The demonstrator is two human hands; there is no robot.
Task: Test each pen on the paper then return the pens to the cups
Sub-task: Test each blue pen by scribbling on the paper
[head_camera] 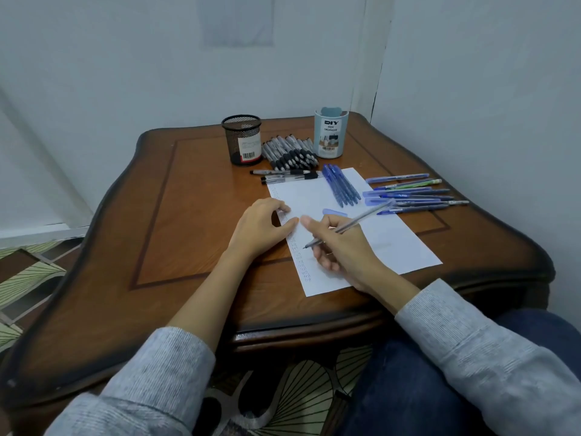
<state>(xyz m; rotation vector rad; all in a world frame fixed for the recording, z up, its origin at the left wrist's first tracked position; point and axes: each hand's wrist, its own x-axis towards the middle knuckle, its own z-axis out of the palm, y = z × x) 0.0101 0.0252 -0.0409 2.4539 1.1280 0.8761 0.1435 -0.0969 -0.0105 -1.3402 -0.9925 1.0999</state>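
A black mesh cup (241, 140) is seen beyond the far left corner of the paper (393, 243). The left hand (261, 228) is laid on the paper's left edge, with the fingers loosely bent, the fingertips pressed to the sheet and nothing gripped. A heap of black pens (289, 152) is spread beyond the paper's far edge, between the mesh cup and a pale blue cup (328, 133). An uncapped pen (355, 221) is pinched in the right hand (339, 247) over the paper's near left part, its tip aimed at a column of marks (298, 256) along the left margin. A blue cap (334, 212) is left on the paper. A row of blue pens (341, 185) is laid on its far part, and more pens (412, 196) are laid on the surface (188, 215) just right of the paper.
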